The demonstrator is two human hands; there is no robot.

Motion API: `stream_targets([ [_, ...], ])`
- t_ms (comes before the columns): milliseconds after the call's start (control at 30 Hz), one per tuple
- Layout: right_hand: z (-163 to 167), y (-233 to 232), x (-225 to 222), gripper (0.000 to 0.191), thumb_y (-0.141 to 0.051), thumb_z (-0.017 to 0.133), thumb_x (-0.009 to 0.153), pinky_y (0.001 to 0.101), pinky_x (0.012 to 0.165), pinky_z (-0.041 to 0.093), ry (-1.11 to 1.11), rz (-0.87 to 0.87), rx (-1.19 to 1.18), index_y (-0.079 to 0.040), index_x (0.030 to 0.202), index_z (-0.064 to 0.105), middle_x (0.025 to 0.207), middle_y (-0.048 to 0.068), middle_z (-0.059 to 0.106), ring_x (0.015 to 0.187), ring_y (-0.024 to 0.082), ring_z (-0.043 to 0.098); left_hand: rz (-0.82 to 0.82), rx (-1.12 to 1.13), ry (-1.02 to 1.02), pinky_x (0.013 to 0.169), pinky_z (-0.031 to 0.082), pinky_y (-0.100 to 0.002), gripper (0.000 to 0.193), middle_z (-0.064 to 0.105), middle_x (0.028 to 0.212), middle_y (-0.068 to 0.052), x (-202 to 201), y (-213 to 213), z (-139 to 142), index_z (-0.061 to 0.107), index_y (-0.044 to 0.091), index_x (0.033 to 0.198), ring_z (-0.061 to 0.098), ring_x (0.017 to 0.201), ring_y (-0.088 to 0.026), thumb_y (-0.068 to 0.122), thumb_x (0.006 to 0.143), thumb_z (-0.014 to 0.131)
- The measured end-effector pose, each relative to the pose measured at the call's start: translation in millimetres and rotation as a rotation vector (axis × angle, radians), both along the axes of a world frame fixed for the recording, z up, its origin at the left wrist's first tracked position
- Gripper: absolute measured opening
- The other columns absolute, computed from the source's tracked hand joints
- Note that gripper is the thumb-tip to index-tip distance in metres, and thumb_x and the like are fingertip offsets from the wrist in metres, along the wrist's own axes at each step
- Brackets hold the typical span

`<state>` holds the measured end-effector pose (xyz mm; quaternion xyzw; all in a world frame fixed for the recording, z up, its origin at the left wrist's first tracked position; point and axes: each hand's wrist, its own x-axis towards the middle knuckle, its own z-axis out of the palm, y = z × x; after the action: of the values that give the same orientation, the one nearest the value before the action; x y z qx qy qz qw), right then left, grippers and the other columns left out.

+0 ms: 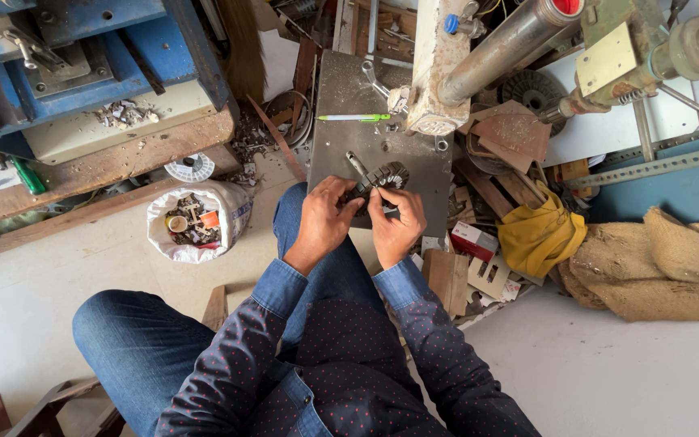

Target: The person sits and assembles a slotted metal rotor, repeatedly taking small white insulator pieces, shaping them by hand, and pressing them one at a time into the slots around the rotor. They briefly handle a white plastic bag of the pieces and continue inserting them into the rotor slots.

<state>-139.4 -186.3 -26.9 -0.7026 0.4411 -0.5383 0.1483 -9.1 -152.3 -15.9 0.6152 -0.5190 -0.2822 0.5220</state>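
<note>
Squarely between both hands, left hand (323,220) and right hand (398,222) closed on it: dark toothed gear (383,178).

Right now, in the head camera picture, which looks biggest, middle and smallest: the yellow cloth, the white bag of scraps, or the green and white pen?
1. Yellow cloth and white bag: they look much alike in size, so I will not rank them.
2. Pen: clearly smallest, a thin stick on the grey metal plate.

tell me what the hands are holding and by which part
Both the left hand and right hand grip a dark toothed gear on a short shaft, holding it by its lower edge.
</note>
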Motion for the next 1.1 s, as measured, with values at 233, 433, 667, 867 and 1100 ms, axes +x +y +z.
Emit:
stream_targets([
  [233,6.4,-8.2,-15.7,0.016,-0.003,0.086,0.084,0.0367,0.076,0.050,0.183,0.119,-0.049,-0.006,0.097,0.076,0.095,0.006,0.073,0.085,0.024,0.064,0.001,0.008,-0.001,0.070,0.057,-0.037,0.027,0.070,0.098,-0.014,1.7,0.8,-4.7,0.070,-0.002,0.107,0.072,0.084,-0.030,0.007,0.083,0.078],
  [433,13.6,-16.5,-26.2,0.013,-0.007,0.086,0.084,0.0381,0.077,0.049,0.292,0.210,-0.062,-0.008,0.094,0.078,0.093,0.004,0.074,0.084,0.025,0.063,-0.014,-0.028,-0.047,0.075,0.055,-0.040,0.029,0.068,0.098,-0.015,1.5,2.0,-9.7,0.068,-0.002,0.107,0.069,0.085,-0.033,0.008,0.082,0.079],
  [667,12.6,-27.5,-36.9,0.018,-0.011,0.091,0.079,0.0375,0.075,0.048,0.299,0.258,-0.014,-0.009,0.089,0.077,0.090,0.004,0.074,0.082,0.023,0.065,-0.029,-0.062,-0.118,0.080,0.053,-0.043,0.030,0.069,0.100,-0.016,1.8,3.7,-11.0,0.069,-0.002,0.109,0.068,0.091,-0.037,0.008,0.083,0.079],
  [867,7.2,-37.7,-41.5,0.036,-0.021,0.099,0.070,0.0363,0.069,0.049,0.299,0.194,0.099,-0.008,0.087,0.069,0.084,0.002,0.067,0.078,0.021,0.062,-0.048,-0.031,-0.098,0.080,0.053,-0.043,0.030,0.069,0.099,-0.016,4.4,1.1,-8.7,0.069,-0.001,0.108,0.068,0.091,-0.036,0.007,0.082,0.079],
  [1100,27.6,-51.0,-52.5,0.057,-0.018,0.092,0.073,0.0425,0.096,0.051,0.294,0.366,0.010,-0.003,0.122,0.068,0.125,0.013,0.063,0.114,0.031,0.060,-0.067,-0.002,-0.067,0.079,0.054,-0.043,0.027,0.068,0.100,-0.016,8.7,-1.0,-5.1,0.069,-0.001,0.108,0.068,0.091,-0.036,0.006,0.083,0.078],
])
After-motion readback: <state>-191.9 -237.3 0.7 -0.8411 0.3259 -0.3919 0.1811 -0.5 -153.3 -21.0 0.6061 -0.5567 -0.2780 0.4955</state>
